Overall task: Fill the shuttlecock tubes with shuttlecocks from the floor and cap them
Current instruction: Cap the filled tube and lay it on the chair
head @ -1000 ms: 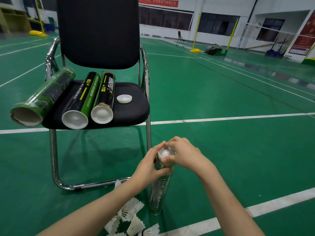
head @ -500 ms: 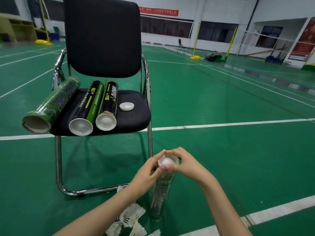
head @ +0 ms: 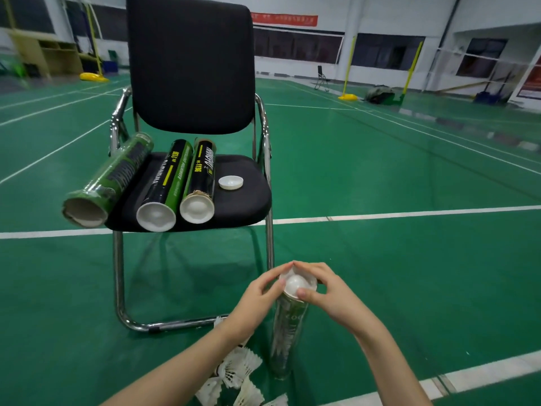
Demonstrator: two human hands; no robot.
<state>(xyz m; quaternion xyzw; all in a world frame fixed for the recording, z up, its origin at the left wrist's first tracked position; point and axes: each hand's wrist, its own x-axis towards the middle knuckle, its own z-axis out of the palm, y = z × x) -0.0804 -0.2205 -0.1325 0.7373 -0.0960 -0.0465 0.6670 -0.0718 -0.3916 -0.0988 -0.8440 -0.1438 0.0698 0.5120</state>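
Now we pinch the white cap (head: 297, 284) with both hands, left hand (head: 257, 291) and right hand (head: 330, 294), onto the upright tube (head: 288, 332) on the floor (head: 409, 273). Two tubes at the chair's (head: 248, 206) front edge look capped; loose shuttlecocks (head: 237, 367) remain.

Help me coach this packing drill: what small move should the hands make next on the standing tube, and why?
Probably press the round white plastic cap down evenly until it seats. Both the left hand and right hand already pinch it at the mouth of the upright clear shuttlecock tube, which stands on the green court floor and looks filled.
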